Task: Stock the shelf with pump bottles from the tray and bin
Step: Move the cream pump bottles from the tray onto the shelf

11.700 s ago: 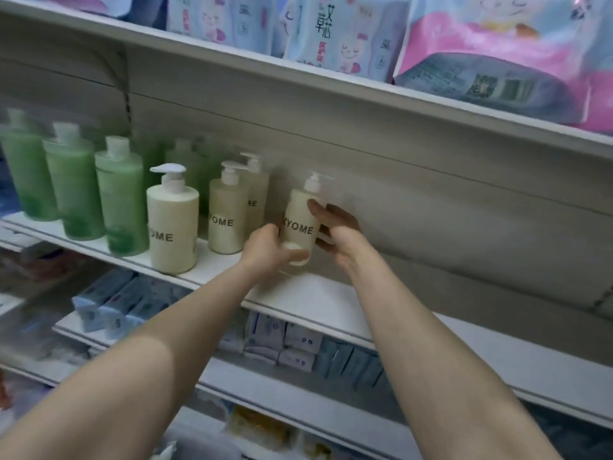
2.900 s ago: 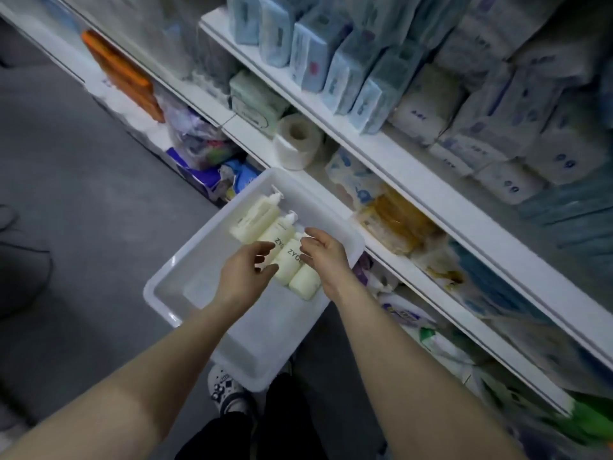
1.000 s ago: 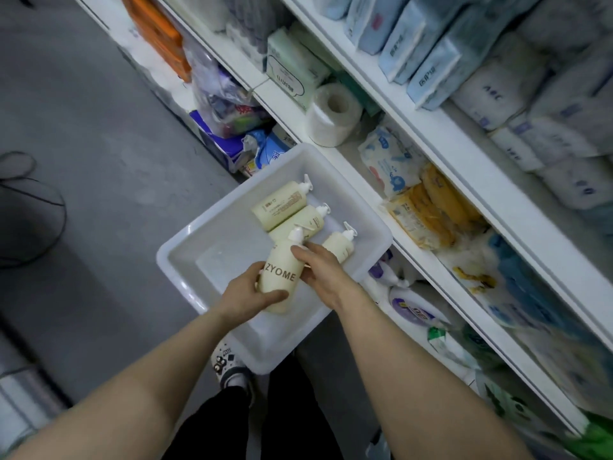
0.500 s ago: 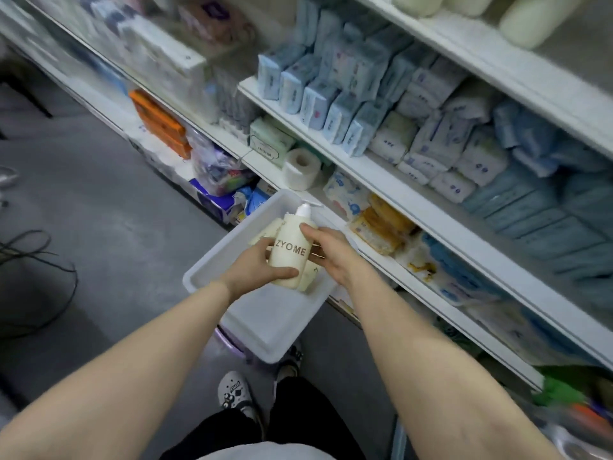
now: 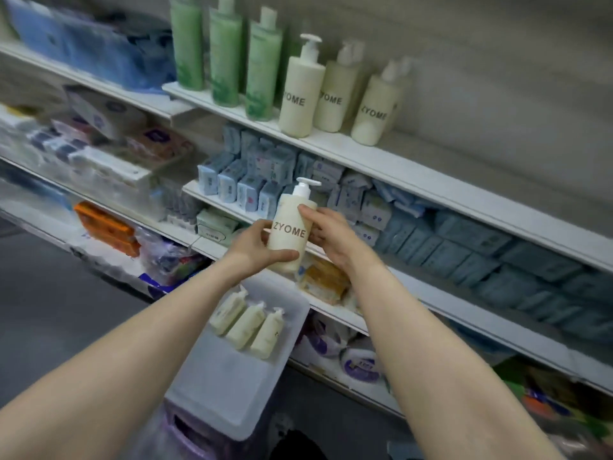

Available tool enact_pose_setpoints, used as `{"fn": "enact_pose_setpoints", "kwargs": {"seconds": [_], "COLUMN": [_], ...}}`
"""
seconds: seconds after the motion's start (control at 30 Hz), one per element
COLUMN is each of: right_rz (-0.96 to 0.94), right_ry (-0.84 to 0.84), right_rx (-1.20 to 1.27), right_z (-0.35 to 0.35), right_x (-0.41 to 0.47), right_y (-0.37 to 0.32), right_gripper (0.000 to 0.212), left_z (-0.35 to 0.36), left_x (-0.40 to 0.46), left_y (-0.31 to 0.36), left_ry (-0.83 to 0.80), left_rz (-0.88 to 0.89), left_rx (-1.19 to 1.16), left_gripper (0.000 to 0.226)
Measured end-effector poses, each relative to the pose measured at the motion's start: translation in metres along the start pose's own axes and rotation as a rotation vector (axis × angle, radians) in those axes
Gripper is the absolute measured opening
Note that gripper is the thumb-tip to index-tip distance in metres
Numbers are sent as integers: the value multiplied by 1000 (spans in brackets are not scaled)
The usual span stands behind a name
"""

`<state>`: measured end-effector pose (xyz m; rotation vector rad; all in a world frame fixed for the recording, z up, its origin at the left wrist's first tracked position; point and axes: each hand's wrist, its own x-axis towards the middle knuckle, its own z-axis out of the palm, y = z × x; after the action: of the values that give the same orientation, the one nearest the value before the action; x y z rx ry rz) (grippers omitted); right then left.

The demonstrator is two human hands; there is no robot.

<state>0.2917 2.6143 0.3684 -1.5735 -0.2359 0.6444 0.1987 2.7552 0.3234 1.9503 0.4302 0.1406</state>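
I hold a cream pump bottle (image 5: 289, 232) marked ZYOME upright in mid-air, in front of the middle shelves. My left hand (image 5: 252, 249) grips its lower body from the left and my right hand (image 5: 326, 232) wraps its right side. Below, a white tray (image 5: 229, 383) holds three more cream pump bottles (image 5: 247, 323) lying side by side. On the upper shelf (image 5: 414, 167) stand several cream ZYOME pump bottles (image 5: 300, 91) in rows, with bare shelf to their right.
Three tall green bottles (image 5: 225, 58) stand left of the cream ones. Blue tissue packs (image 5: 431, 234) fill the shelf under them. A purple bin (image 5: 185, 433) sits beneath the tray. Mixed packets crowd the lower shelves, and grey floor lies on the left.
I have lifted the bottle out of the tray with both hands and raised it toward the shelves. My view has tilted up, bringing the upper shelf with the standing bottles into sight.
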Motion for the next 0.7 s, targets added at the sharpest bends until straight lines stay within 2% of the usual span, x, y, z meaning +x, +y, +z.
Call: {"fn": "enact_pose_setpoints", "kwargs": {"seconds": [0.3, 0.47, 0.53, 0.7], "right_rz": [-270, -351, -376, -404], "right_ry": [51, 98, 112, 126], "right_rx": [4, -57, -65, -73], "right_z": [-55, -81, -91, -111], "right_x": [1, 14, 23, 49], "right_y": [-87, -123, -134, -151], "right_gripper": [53, 53, 54, 77], "left_z": [7, 16, 20, 29], "left_x": [39, 68, 80, 108], "left_y": [105, 142, 154, 172], "left_ry": [28, 25, 18, 13], "left_rz": [209, 262, 298, 349], "left_rx": [-71, -84, -104, -116], "left_gripper": [78, 94, 87, 88]}}
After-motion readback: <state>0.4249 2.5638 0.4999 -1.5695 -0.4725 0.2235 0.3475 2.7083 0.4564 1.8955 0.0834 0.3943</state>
